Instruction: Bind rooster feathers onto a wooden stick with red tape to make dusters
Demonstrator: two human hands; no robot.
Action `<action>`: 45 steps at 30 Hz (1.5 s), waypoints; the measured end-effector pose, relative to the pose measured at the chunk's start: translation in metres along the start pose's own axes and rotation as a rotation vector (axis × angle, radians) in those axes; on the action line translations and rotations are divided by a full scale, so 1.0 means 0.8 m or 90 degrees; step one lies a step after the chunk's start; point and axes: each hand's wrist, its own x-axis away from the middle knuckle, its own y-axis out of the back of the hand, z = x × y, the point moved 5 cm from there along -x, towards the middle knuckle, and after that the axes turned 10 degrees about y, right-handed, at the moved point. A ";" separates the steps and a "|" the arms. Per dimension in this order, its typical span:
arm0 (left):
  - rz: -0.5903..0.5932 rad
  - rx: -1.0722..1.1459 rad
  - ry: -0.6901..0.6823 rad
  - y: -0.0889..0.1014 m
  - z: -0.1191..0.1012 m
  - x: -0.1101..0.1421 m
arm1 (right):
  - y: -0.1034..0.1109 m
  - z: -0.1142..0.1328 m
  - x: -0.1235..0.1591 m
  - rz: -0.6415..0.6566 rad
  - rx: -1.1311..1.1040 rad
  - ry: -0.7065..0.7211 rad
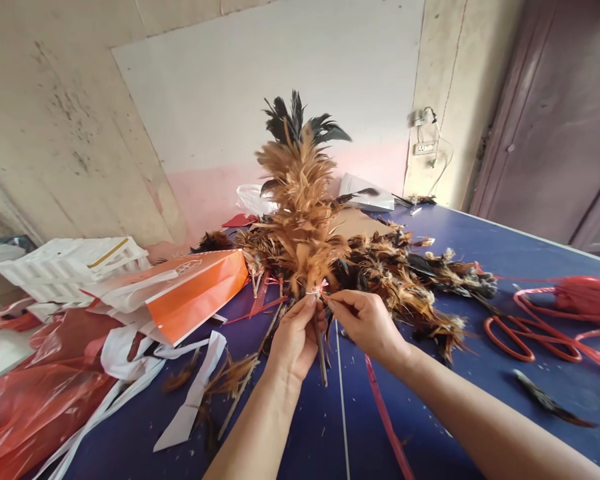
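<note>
A feather duster (298, 193) stands upright above the blue table (480, 240), tan feathers below and black ones at its tip. My left hand (294, 337) is wrapped round its thin stick just under the feathers. My right hand (365, 321) pinches a pink string (320, 288) tied round the stick where the feathers begin. A pink plastic strip (386, 420) trails from there down the table under my right forearm. Loose brown and black feathers (405, 273) lie heaped behind both hands.
An orange and white paper bag (190, 293) and white paper strips lie to the left. Red plastic bags (25, 407) fill the near left corner. Coils of red plastic strip (545, 327) lie at the right. A white crate (70, 263) stands far left by the wall.
</note>
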 end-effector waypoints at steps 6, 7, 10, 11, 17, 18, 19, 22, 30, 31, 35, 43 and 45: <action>-0.047 -0.024 0.019 0.008 -0.001 -0.003 | 0.003 -0.010 -0.002 -0.030 -0.068 -0.073; -0.050 -0.049 -0.004 0.008 -0.003 -0.002 | 0.003 -0.010 -0.002 -0.034 -0.079 -0.082; -0.055 -0.153 -0.097 0.004 -0.005 0.001 | 0.003 -0.004 -0.002 -0.033 -0.081 -0.063; -0.054 -0.185 -0.127 0.001 -0.006 0.003 | 0.002 -0.001 -0.002 -0.032 -0.075 -0.045; -0.096 -0.102 -0.111 0.003 -0.005 0.007 | 0.001 0.008 0.000 -0.023 -0.026 0.004; -0.094 -0.086 -0.102 0.003 -0.005 0.007 | 0.001 0.007 0.000 -0.022 -0.025 -0.001; -0.087 -0.080 -0.097 0.003 -0.006 0.006 | 0.000 0.006 0.000 -0.021 -0.029 -0.006; -0.073 -0.087 -0.098 0.003 -0.007 0.003 | -0.003 -0.001 0.001 -0.017 -0.051 -0.031; -0.067 -0.127 -0.179 -0.003 -0.002 0.002 | -0.017 -0.005 0.007 -0.002 0.011 -0.043; -0.068 -0.129 -0.190 -0.004 -0.001 0.003 | -0.016 -0.003 0.007 0.003 0.041 -0.046; -0.064 -0.133 -0.199 -0.008 0.000 0.009 | -0.013 0.015 0.009 0.041 0.209 -0.041; -0.111 -0.110 -0.179 -0.014 -0.005 0.025 | -0.029 0.033 0.019 0.112 0.321 0.074; -0.119 -0.085 -0.155 -0.012 -0.001 0.025 | -0.035 0.031 0.022 0.121 0.323 0.082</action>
